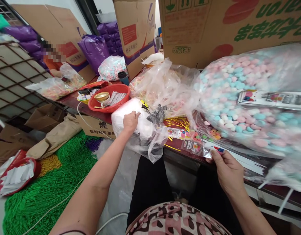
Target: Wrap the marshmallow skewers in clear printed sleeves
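Note:
My left hand (130, 121) reaches forward and rests on a white bundle in clear plastic (135, 122) at the table's front edge, its fingers curled onto the top. My right hand (226, 169) pinches a small clear packet with a printed card (209, 148) near the table edge. Between the two hands lie yellow twist ties (177, 123), small printed packets (187, 135) and a bunch of dark strips (157, 114). A huge clear bag of pink, blue and white foam pieces (241, 98) fills the right side.
A red basin (96, 105) with a gold bowl and papers stands behind the bundle. Cardboard boxes (138, 29) and purple bags (93, 49) line the back. Green beads (54, 182) and a red bag lie on the floor at left. A person sits at far left.

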Demonstrator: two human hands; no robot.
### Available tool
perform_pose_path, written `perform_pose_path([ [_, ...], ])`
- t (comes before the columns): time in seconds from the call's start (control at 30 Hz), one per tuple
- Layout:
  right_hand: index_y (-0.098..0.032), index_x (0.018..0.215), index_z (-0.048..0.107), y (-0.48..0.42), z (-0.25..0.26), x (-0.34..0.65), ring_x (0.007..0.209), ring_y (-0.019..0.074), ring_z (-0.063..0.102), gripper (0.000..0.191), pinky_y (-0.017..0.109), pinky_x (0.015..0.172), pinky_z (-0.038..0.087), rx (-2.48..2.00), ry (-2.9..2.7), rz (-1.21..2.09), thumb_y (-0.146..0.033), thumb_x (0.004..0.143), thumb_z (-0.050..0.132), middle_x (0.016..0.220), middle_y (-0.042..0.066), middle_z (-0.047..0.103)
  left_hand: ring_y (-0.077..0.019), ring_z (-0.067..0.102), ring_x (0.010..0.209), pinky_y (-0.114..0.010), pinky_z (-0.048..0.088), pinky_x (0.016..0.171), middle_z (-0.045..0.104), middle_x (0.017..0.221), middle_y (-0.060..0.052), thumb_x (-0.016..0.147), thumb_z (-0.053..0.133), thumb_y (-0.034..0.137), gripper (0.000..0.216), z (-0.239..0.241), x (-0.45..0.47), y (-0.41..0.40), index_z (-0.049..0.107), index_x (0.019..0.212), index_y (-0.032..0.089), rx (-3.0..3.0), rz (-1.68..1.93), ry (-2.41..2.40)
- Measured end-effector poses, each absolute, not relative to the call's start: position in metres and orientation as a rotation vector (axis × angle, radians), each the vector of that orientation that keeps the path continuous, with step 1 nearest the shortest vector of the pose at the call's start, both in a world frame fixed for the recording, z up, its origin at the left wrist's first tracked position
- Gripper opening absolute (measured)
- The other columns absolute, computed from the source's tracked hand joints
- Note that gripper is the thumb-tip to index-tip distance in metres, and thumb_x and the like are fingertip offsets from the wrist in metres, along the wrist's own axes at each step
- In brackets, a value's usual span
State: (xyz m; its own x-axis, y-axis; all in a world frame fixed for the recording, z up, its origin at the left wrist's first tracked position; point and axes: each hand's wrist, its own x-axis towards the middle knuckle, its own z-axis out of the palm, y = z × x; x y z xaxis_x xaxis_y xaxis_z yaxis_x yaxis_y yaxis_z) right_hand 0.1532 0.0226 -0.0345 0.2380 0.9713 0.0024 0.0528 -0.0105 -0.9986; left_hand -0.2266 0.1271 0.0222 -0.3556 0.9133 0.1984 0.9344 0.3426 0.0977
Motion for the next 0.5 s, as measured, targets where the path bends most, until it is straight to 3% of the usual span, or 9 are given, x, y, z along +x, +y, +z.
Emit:
perform_pose_path([
  [0.2,-0.02,0.082,0.066,0.024,-0.0384,0.1554,0.058,0.0136,0.058,0.033,0.029,0.063,0.052,-1.347,-1.073,1.015,-0.053,0.077,0.07,0.068,-0.002,0.064,-0.0314,0.066,0.103,-0.036,0.039,0.081,0.071,0.108,-0.018,0.099,0.033,0.03,0.038,0.0261,-0.2213,0.1307,0.053,0.127,0.015,-1.743,-0.248,-2.515],
  [0.37,-0.02,0.082,0.066,0.025,-0.0421,0.1582,0.057,0.0128,0.057,0.034,0.028,0.061,0.05,-1.351,-1.069,1.005,-0.053,0.077,0.071,0.067,-0.002,0.063,-0.0337,0.066,0.101,-0.034,0.039,0.074,0.071,0.102,-0.019,0.098,0.033,0.035,0.036,0.0307,-0.2247,0.1308,0.06,0.112,0.015,-1.692,-0.217,-2.573],
  [0.5,-0.02,0.08,0.066,0.0245,-0.0401,0.1573,0.058,0.013,0.057,0.034,0.028,0.061,0.049,-1.327,-1.05,1.029,-0.053,0.076,0.073,0.066,-0.002,0.063,-0.0314,0.066,0.101,-0.032,0.037,0.072,0.072,0.102,-0.016,0.098,0.034,0.035,0.033,0.0317,-0.2258,0.1313,0.06,0.111,0.018,-1.712,-0.193,-2.573],
])
